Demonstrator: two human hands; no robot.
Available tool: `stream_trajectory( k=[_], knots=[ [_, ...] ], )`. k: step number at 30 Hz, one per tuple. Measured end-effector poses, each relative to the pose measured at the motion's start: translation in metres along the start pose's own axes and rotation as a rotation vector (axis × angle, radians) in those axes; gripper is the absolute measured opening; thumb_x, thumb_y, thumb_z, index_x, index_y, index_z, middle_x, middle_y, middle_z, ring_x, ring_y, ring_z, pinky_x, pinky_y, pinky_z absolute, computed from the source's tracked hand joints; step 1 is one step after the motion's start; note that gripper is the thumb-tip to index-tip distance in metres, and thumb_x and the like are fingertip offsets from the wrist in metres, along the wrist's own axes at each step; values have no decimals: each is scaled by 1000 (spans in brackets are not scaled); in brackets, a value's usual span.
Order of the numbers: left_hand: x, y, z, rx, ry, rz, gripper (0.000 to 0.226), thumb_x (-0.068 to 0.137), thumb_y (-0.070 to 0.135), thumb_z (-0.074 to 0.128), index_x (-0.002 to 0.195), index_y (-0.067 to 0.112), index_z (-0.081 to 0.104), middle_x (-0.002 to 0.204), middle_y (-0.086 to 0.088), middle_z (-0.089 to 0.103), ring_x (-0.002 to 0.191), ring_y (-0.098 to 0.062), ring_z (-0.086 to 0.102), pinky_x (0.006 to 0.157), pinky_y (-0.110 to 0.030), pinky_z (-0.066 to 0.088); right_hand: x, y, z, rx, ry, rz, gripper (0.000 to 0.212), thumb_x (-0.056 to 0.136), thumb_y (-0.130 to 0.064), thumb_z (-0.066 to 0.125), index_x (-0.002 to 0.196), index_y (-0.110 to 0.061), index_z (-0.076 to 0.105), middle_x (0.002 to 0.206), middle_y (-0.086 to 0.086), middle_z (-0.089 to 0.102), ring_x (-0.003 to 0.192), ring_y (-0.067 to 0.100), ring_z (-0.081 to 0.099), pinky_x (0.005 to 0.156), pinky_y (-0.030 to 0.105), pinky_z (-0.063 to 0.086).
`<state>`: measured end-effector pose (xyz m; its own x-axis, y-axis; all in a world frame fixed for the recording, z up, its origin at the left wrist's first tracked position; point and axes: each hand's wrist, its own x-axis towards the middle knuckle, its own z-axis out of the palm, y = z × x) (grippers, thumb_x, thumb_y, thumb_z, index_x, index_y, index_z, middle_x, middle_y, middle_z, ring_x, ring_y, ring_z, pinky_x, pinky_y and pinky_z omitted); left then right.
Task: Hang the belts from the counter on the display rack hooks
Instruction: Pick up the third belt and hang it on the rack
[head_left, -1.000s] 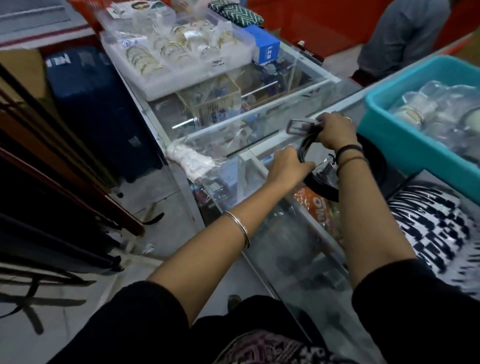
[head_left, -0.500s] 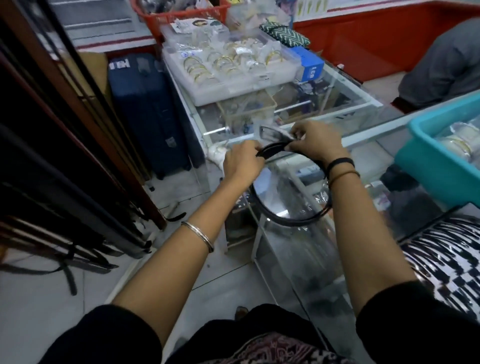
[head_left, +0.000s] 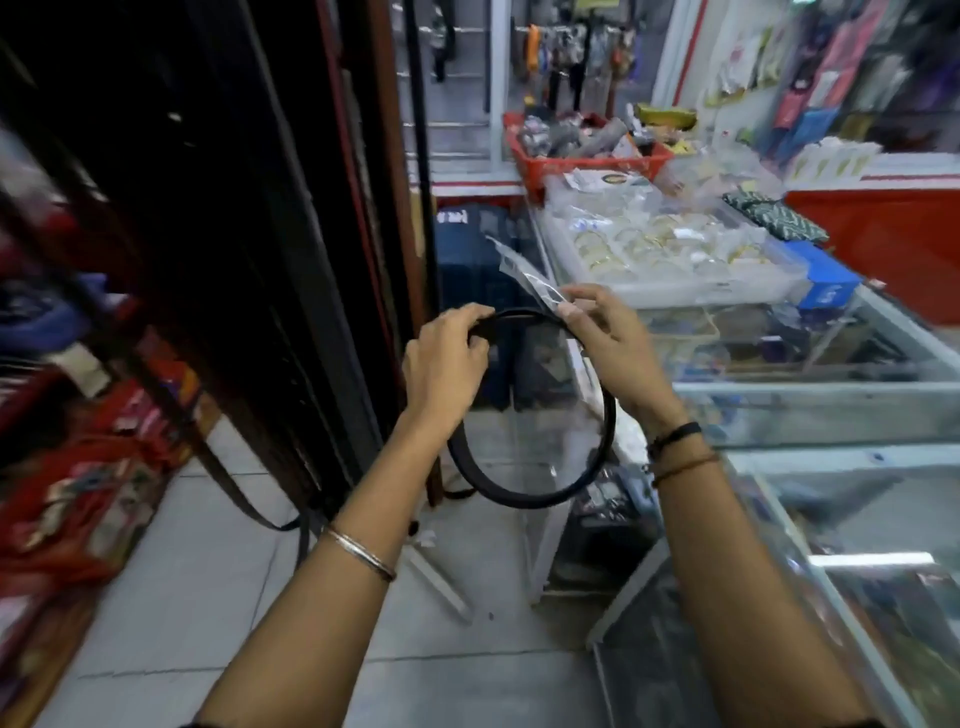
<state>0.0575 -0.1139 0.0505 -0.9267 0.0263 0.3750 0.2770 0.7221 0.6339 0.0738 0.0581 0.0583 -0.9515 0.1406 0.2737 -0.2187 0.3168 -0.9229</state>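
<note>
A black belt (head_left: 524, 493) hangs in a coiled loop between both hands, in front of me at chest height. My left hand (head_left: 447, 364) grips the loop's top left. My right hand (head_left: 608, 338) pinches the top right, where the buckle sits in a clear plastic wrapper (head_left: 524, 275). The display rack (head_left: 270, 218) stands to the left, dark, with several black and brown belts hanging down from it; its hooks are out of view. The glass counter (head_left: 810, 405) runs along the right.
On the counter sit a clear tray of bangles (head_left: 670, 249), a blue box (head_left: 826, 283) and a red basket (head_left: 587, 161). A dark blue suitcase (head_left: 472, 260) stands on the floor behind the belt. Red packaged goods (head_left: 104, 467) fill shelves at the left. Tiled floor lies below.
Both hands lifted the belt off the counter and carried it left toward the rack. My view swung up and left. The teal bin has left the view.
</note>
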Motion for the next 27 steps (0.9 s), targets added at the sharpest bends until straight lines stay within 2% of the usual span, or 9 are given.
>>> stream_trajectory(
  k=[2, 5, 8, 10, 12, 14, 16, 21, 27],
  knots=[
    [6, -2, -24, -9, 83, 23, 38, 92, 11, 49, 124, 28, 59, 127, 3, 64, 116, -18, 59, 85, -30, 41, 4, -21, 21, 137, 70, -69, 24, 92, -19, 58, 116, -12, 58, 96, -3, 60, 79, -7, 58, 72, 11, 48],
    [16, -6, -61, -57, 191, -4, 36, 91, 11, 49, 118, 30, 63, 124, 10, 65, 115, -11, 58, 83, -23, 35, 10, -56, 51, 288, 94, -173, 32, 89, -12, 63, 120, -10, 54, 108, -4, 61, 90, 0, 60, 81, 15, 52],
    [32, 0, -99, -431, 237, 18, 32, 92, 8, 45, 107, 23, 70, 110, 9, 71, 107, -7, 64, 96, -25, 47, 17, -86, 78, 397, 76, -303, 39, 84, -5, 67, 119, -13, 51, 108, -6, 62, 91, -1, 63, 81, 17, 52],
    [39, 17, -128, -749, 237, 94, 26, 98, 15, 44, 106, 13, 69, 105, -1, 73, 103, -14, 68, 93, -25, 52, 22, -107, 95, 442, 90, -397, 42, 81, 0, 69, 118, -11, 50, 105, -6, 62, 88, -4, 63, 78, 13, 50],
    [47, 32, -154, -884, 240, 174, 29, 99, 24, 45, 107, 7, 67, 105, -13, 72, 98, -23, 70, 87, -30, 57, 28, -128, 110, 487, 113, -477, 45, 78, 5, 69, 117, -8, 48, 105, -7, 59, 89, -9, 62, 79, 9, 48],
    [56, 41, -176, -865, 308, 225, 23, 94, 23, 55, 105, 7, 66, 103, -17, 71, 94, -24, 70, 81, -37, 60, 35, -150, 122, 546, 137, -546, 47, 76, 10, 69, 114, -8, 47, 104, -8, 57, 92, -11, 61, 80, 8, 47],
    [69, 43, -195, -811, 389, 259, 10, 89, 18, 64, 97, 15, 68, 98, -11, 72, 92, -22, 70, 80, -43, 59, 45, -169, 132, 583, 141, -604, 48, 74, 11, 70, 112, -9, 48, 101, -9, 58, 90, -10, 62, 79, 7, 47],
    [96, 52, -237, -849, 425, 335, 9, 87, 5, 64, 88, 14, 65, 85, -4, 70, 76, -15, 70, 57, -24, 57, 69, -207, 147, 625, 168, -697, 43, 72, 0, 76, 106, -17, 56, 97, -12, 65, 91, -7, 65, 79, 7, 49],
    [124, 67, -271, -817, 489, 419, 8, 86, 12, 67, 91, 18, 68, 91, -5, 71, 78, -6, 68, 57, -19, 54, 92, -249, 156, 700, 206, -806, 42, 69, 0, 78, 99, -21, 57, 88, -30, 68, 89, -6, 66, 78, 7, 49]
  ],
)
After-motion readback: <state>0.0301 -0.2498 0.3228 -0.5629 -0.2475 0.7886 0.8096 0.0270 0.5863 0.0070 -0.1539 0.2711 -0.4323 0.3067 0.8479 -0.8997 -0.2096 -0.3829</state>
